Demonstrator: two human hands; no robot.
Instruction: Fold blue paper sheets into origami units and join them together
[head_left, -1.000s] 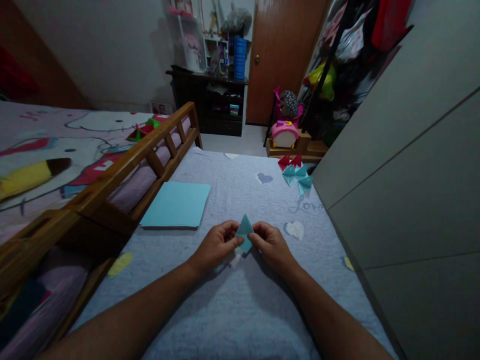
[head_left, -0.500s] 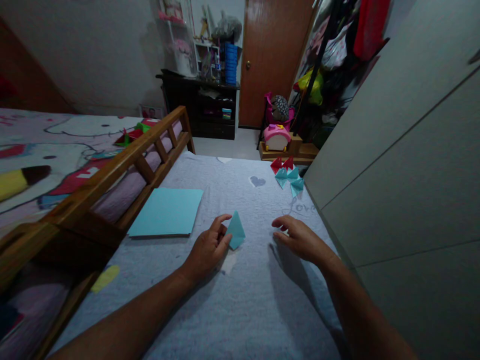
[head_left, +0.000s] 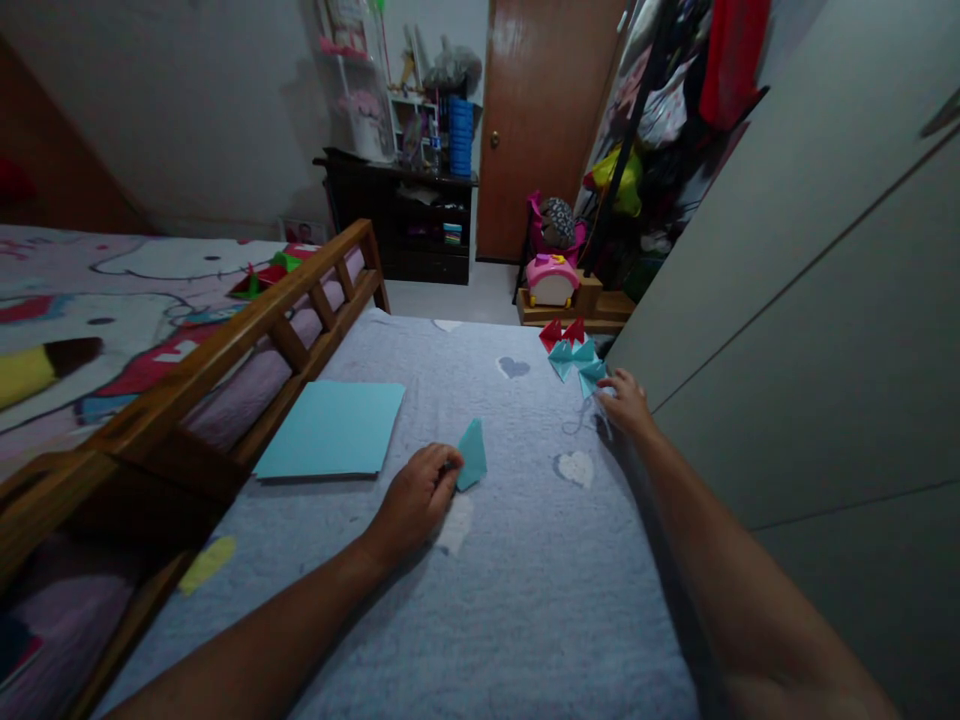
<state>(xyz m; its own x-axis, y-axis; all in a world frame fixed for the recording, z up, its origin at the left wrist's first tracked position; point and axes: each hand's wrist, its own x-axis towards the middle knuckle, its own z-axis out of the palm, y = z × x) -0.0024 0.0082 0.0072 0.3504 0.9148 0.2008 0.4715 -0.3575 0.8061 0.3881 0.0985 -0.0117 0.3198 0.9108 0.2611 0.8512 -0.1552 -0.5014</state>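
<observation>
Turquoise folded paper (head_left: 472, 456), long axis away from body, pinched in left hand (head_left: 421, 495); forward-right, winged origami piece (head_left: 591, 378) at right hand (head_left: 625, 402), grip unclear.

Pale turquoise colours the pointed folded-paper piece (head_left: 473, 455), the flat rectangular paper stack (head_left: 334, 430) and the small folded-paper shapes (head_left: 583, 353), while the pair of folded-paper points (head_left: 550, 336) behind them is red. The blue-grey cloth sheet (head_left: 525, 590) bears white and grey hearts and a yellow patch; the slatted wooden rail (head_left: 232, 340) is orange-brown.
</observation>
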